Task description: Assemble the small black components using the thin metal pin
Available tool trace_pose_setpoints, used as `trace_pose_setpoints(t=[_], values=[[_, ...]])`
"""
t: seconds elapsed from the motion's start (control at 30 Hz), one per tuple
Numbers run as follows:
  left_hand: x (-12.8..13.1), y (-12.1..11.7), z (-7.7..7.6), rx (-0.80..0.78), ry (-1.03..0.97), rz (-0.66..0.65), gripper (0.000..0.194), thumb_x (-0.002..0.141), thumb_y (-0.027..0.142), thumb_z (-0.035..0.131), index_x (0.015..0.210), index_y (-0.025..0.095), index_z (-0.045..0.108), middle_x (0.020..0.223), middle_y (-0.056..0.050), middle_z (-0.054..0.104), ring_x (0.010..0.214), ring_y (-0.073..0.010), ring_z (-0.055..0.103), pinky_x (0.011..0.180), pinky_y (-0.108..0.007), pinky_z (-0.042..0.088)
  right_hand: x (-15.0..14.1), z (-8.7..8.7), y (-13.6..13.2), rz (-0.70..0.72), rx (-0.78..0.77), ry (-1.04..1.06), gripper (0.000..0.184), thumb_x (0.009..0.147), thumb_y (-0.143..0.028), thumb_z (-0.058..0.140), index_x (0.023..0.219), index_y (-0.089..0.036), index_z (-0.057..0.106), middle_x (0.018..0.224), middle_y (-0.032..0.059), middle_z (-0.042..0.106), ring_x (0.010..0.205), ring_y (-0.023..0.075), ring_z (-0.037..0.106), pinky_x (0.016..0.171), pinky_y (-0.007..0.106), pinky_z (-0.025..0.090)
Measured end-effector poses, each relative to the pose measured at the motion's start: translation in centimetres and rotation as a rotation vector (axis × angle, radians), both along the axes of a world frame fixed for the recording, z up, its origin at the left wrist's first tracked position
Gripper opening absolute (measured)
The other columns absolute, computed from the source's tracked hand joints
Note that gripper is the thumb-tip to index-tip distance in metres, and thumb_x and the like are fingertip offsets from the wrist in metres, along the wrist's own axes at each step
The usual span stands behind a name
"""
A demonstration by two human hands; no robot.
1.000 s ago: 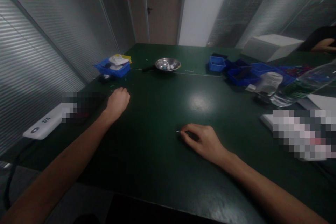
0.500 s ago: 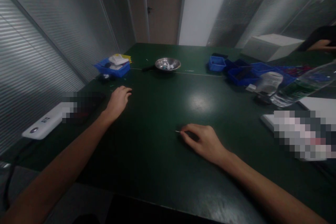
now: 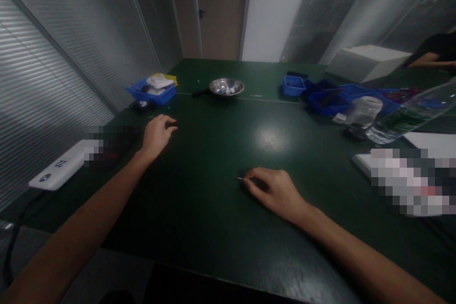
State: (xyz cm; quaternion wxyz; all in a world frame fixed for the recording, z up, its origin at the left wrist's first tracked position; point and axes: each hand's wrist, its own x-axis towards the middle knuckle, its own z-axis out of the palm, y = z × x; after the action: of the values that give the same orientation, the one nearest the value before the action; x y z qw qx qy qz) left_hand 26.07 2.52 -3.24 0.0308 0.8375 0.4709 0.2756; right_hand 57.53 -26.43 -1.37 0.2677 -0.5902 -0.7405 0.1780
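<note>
My right hand rests low over the green table, thumb and forefinger pinched on a short, thin white stick. Only its pale tip pokes out to the left; the remainder is hidden by the fingertips, and its exact kind cannot be made out. Farther off at the left, my left hand holds nothing, its thumb and fingers apart above the table. Beyond that hand stands a blue bin with white and yellow items in it.
A metal bowl with small bits sits at the far middle. Several blue bins, a plastic bottle and a white box occupy the right. A white power bank-like device lies left. Another person's arm shows far right.
My left hand has shifted slightly left, and its thumb has spread farther from the fingers. My right hand stays put with the thin stick pinched.
</note>
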Motion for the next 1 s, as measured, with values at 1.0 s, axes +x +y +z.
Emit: trace_pose_setpoints(t=[1.0], values=[[3.0,-2.0,0.8,-0.651,-0.395,-0.266,0.036,0.079,0.029,0.077,0.113,0.019,0.072,0.107,-0.008,0.075,0.099,-0.0244,0.071,0.085,-0.039,0.057,-0.1,0.2,0.0,0.003,-0.018,0.01,0.02,0.102,-0.033,0.054,0.102,-0.023,0.071,0.089,0.0007,0.073,0.066,0.0133,0.064,0.063,0.026,0.047]])
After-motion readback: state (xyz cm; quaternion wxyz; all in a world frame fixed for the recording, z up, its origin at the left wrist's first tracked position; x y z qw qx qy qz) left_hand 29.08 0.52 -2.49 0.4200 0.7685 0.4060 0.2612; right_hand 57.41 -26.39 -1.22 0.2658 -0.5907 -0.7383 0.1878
